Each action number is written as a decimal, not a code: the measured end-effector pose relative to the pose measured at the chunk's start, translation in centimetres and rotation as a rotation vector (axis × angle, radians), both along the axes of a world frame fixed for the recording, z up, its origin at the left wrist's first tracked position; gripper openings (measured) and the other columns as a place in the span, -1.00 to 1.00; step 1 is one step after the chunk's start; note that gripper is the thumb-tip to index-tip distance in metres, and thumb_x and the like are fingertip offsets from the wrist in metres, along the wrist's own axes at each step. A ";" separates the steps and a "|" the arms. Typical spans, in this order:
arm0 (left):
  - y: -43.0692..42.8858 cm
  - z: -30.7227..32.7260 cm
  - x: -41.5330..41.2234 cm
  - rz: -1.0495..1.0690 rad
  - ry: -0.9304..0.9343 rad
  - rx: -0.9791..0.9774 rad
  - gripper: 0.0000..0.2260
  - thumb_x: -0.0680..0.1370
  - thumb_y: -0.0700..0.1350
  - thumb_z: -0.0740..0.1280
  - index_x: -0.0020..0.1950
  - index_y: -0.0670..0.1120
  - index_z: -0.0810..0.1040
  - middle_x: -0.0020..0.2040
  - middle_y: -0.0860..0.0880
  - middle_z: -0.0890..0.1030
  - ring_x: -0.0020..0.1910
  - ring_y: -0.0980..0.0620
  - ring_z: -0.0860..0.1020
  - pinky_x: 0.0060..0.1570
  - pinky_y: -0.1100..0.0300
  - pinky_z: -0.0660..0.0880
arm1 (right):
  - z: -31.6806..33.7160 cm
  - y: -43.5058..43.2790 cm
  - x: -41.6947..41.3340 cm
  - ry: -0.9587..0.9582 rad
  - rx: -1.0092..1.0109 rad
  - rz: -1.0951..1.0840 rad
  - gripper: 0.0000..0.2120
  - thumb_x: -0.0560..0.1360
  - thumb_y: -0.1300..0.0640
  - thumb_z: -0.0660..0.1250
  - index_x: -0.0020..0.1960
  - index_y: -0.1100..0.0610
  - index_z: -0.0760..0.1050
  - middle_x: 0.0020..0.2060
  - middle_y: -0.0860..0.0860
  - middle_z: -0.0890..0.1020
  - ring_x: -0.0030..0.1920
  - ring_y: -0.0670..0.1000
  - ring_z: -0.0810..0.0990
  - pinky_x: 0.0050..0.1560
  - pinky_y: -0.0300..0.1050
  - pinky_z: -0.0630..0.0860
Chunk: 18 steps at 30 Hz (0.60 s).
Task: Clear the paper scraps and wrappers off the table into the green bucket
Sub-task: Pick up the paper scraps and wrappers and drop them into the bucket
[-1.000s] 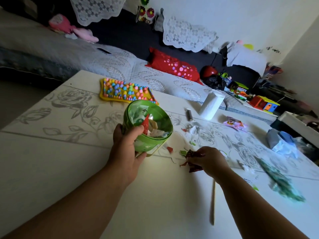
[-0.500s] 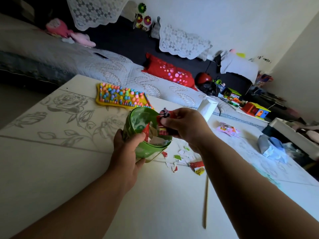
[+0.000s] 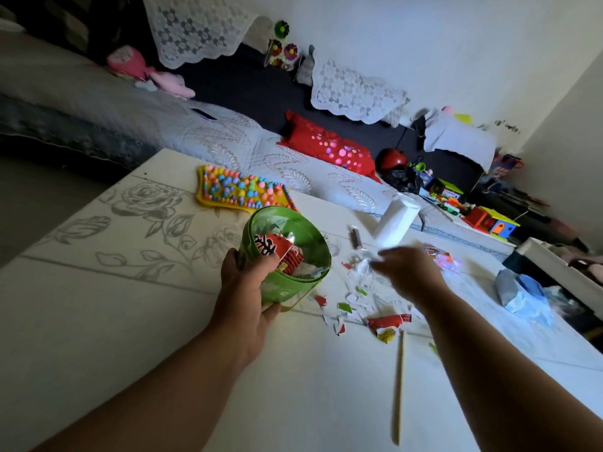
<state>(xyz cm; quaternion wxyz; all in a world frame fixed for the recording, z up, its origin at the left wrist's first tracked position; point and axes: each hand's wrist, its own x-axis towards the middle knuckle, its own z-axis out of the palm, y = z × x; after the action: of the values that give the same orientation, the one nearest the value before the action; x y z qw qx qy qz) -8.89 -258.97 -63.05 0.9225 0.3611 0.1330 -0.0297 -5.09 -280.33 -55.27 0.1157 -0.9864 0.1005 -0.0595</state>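
Note:
My left hand (image 3: 243,295) grips the near wall of the green bucket (image 3: 293,285), which is tilted toward me on the white table (image 3: 130,321). A red wrapper (image 3: 282,252) and paper bits lie inside the bucket. My right hand (image 3: 406,272) hovers blurred to the right of the bucket, fingers spread and holding nothing. Below it lie several small paper scraps (image 3: 350,305), a red and yellow wrapper (image 3: 388,324) and a pink wrapper (image 3: 440,257).
A wooden stick (image 3: 398,386) lies near the front right. A white paper roll (image 3: 396,223), a small dark tube (image 3: 355,238), a yellow bumpy mat (image 3: 239,190) and crumpled blue-grey tissue (image 3: 522,293) sit on the table. A bed and toys lie beyond.
My right hand dropped the red wrapper into the bucket and has moved away to the right, over the scraps. The left hand keeps holding the bucket.

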 end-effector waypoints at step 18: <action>-0.1 -0.3 0.0 -0.011 0.007 0.006 -0.48 0.52 -0.14 0.35 0.44 0.16 0.37 0.30 0.02 0.56 0.24 -0.09 0.54 0.33 -0.18 0.40 | -7.8 -5.0 -2.1 0.176 -0.013 -0.110 -0.79 0.47 -0.08 0.34 -0.27 0.00 0.51 -0.28 0.00 0.63 -0.18 0.03 0.58 -0.26 -0.17 0.40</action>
<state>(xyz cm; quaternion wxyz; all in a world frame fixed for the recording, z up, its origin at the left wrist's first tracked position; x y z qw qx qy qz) -8.91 -259.10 -63.32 0.9208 0.3646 0.1342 -0.0357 -7.16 -285.32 -63.10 0.0968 -0.9815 0.1637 0.0204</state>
